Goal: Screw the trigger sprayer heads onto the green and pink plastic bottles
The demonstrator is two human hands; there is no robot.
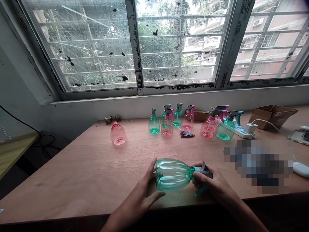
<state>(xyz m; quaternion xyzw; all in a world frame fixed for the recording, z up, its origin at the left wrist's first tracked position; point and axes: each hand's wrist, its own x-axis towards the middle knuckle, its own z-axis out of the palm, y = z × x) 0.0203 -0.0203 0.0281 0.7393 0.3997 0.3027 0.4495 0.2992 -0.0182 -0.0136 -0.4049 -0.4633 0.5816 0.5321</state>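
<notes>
A green transparent spray bottle (172,175) lies sideways between my hands above the table's front part, its base to the left. My left hand (142,190) is curved round the base, with index finger and thumb at its rim. My right hand (212,183) grips the bottle at the neck and spray head, thumb on the collar; its other fingers are partly hidden behind. Farther back on the left stands a pink bottle (118,134) without a spray head. A loose spray head (187,133), black and pink, lies near the middle of the table.
Several green and pink spray bottles (167,124) stand near the wall. More bottles (210,127) stand beside a white power strip (243,131) and an open cardboard box (270,116). A blurred patch (260,166) covers something at right. The wooden table's (72,180) front edge runs below my hands.
</notes>
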